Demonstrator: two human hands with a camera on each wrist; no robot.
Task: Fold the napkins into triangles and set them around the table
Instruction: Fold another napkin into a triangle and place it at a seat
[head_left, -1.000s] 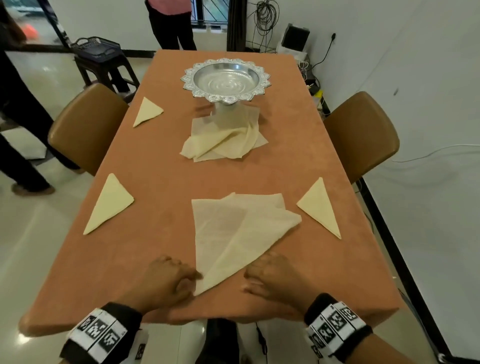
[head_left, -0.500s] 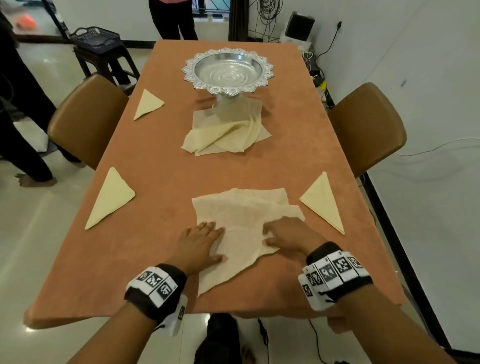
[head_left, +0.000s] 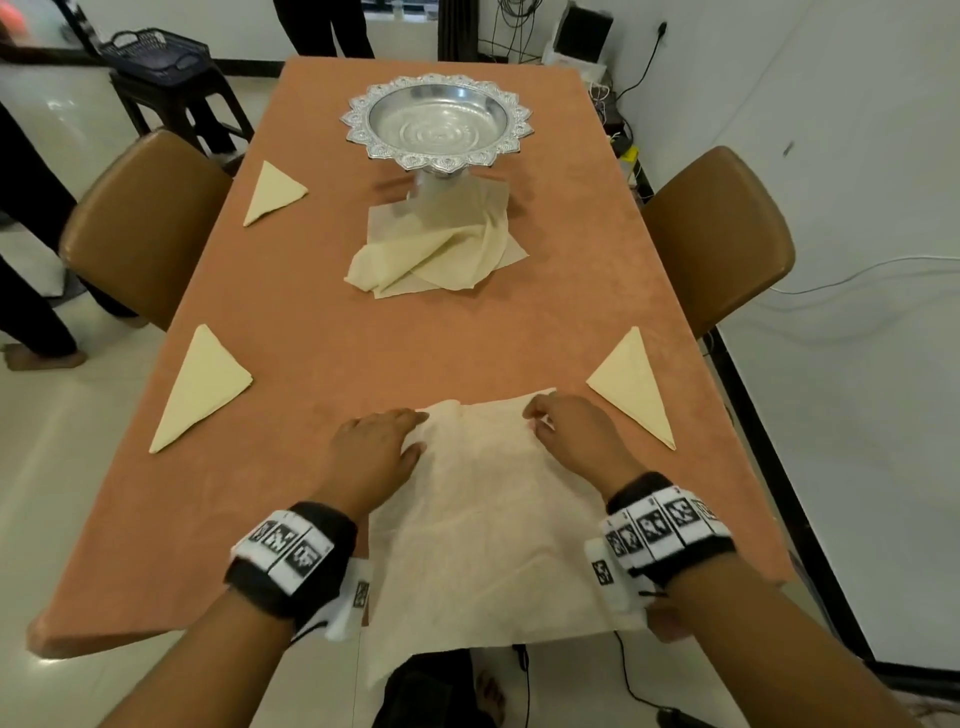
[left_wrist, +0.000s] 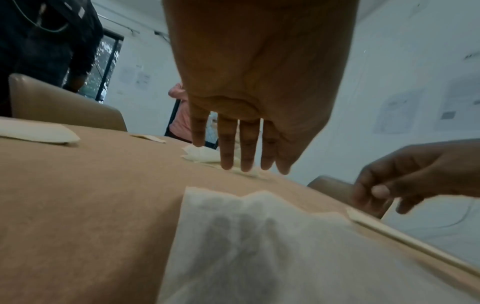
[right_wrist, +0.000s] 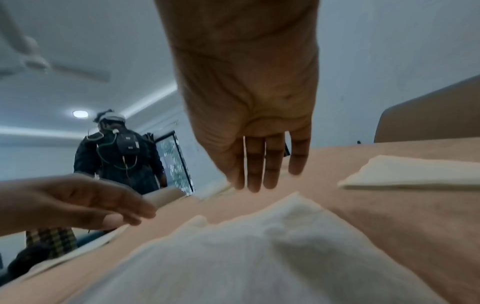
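Note:
A cream napkin (head_left: 483, 519) lies spread open at the near end of the orange table (head_left: 311, 338), its near part hanging over the edge. My left hand (head_left: 374, 452) is at its far left corner with straight fingers (left_wrist: 246, 144) just above the cloth (left_wrist: 259, 246). My right hand (head_left: 571, 441) is at the far right corner, fingers (right_wrist: 259, 164) extended over the napkin (right_wrist: 246, 257), holding nothing. Whether the fingertips touch the cloth I cannot tell. Three folded triangles lie at places: near left (head_left: 205, 387), far left (head_left: 275, 192), near right (head_left: 631, 384).
A loose pile of napkins (head_left: 436, 249) lies under a silver pedestal bowl (head_left: 436, 122) at the table's far middle. Brown chairs stand at the left (head_left: 140, 223) and right (head_left: 722, 234). A person's legs (head_left: 26, 260) are at the left, a stool with a basket (head_left: 156, 52) beyond.
Both hands slid from the near edge up to the napkin's far corners. The napkin, folded over itself before, now lies spread flat and hangs over the near edge.

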